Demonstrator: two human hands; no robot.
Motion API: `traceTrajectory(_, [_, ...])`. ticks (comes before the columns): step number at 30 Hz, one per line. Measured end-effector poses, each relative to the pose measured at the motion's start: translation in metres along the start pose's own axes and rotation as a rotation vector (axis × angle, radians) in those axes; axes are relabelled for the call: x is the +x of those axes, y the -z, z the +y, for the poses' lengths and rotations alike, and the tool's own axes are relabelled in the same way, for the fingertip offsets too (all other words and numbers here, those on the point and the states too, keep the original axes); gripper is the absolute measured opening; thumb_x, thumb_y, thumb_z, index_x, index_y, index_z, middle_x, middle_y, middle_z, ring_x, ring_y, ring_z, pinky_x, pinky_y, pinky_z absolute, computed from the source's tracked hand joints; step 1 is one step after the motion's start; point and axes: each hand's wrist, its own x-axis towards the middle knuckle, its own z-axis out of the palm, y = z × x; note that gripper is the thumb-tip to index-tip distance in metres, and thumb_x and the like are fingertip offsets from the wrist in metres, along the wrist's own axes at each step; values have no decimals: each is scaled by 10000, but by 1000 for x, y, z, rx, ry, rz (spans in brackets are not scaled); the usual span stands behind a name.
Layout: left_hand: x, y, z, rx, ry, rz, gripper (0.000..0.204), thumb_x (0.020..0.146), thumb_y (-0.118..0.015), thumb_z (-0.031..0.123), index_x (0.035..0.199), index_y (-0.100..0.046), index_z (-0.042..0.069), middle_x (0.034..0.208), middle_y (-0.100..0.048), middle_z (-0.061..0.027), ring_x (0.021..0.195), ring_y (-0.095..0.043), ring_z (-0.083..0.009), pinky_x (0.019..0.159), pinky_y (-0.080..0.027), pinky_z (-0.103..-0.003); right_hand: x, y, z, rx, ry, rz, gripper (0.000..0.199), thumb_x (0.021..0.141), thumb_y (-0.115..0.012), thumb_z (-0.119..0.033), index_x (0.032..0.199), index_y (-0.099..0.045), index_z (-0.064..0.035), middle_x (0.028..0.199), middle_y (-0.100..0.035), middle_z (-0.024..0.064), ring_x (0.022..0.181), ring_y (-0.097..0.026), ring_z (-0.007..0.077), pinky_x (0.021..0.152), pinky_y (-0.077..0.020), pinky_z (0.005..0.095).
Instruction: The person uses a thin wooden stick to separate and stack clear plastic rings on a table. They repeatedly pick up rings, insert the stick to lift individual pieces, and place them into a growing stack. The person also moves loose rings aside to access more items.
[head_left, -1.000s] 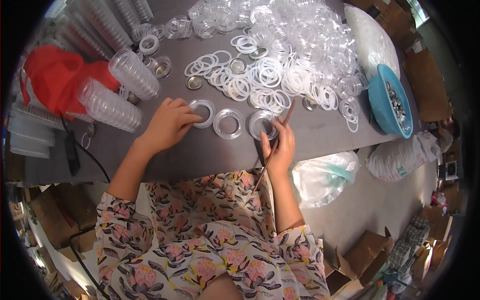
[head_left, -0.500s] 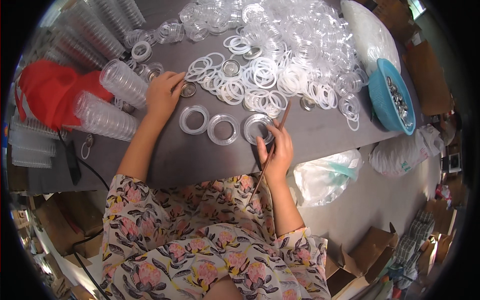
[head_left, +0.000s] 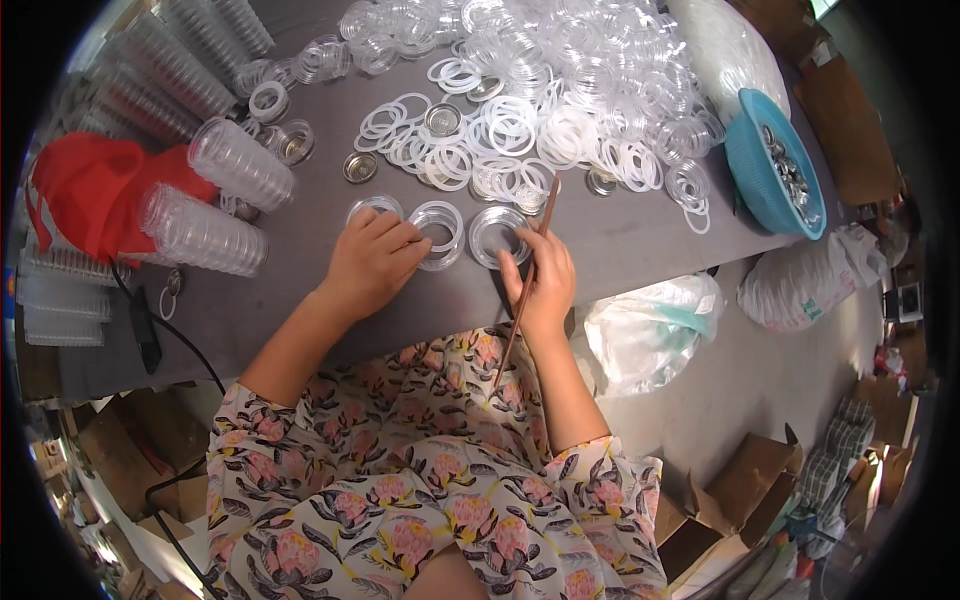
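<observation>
Three round clear plastic lids lie in a row near the table's front edge. My left hand (head_left: 372, 262), fingers pinched, holds the edge of a white ring (head_left: 455, 228) over the middle lid (head_left: 440, 265) and partly covers the left lid (head_left: 372, 205). My right hand (head_left: 545, 285) is closed around a thin brown stick (head_left: 522, 310), which points up and away from me. Its fingertips rest at the rim of the right lid (head_left: 484, 262). Beyond the left lid lies a small silver metal disc (head_left: 360, 167). Many loose white rings (head_left: 445, 165) are spread just beyond the lids.
A heap of clear lids (head_left: 600, 60) covers the far table. Stacked clear cups (head_left: 205, 230) and a red cloth (head_left: 100, 190) are at left. At right stand a blue basket (head_left: 745, 160) of metal pieces and a white bag (head_left: 725, 60). An open cardboard box (head_left: 745, 490) sits on the floor.
My left hand has moved from beside the metal disc toward me and right, to the middle lid, where a white ring now shows. My right hand stays at the right lid with the stick.
</observation>
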Motion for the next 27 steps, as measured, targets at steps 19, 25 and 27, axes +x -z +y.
traceTrajectory(19, [37, -32, -65, -138, 509, -1, 128, 726, -668, 116, 847, -646, 81, 790, -599, -34, 807, -567, -254, 689, -413, -358, 2, 1, -1, -6, 8, -8, 305, 726, -719, -210, 965, -601, -64, 1031, -613, 131, 900, -580, 299, 774, -433, 374])
traceTrajectory(25, [39, -26, -55, 42, 366, 93, 115, 709, -673, 109, 810, -629, 76, 764, -589, -30, 732, -561, -224, 659, -391, -335, 3, 1, 0, -16, 14, 20, 287, 719, -720, -201, 944, -607, -64, 1005, -618, 122, 885, -584, 289, 765, -437, 364])
traceTrajectory(27, [42, -21, -44, 69, 277, 187, 111, 697, -683, 92, 787, -617, 84, 753, -589, -26, 702, -555, -212, 644, -377, -335, 1, 1, -1, -12, -2, 3, 275, 734, -693, -176, 966, -602, -60, 1005, -616, 130, 888, -582, 295, 775, -437, 371])
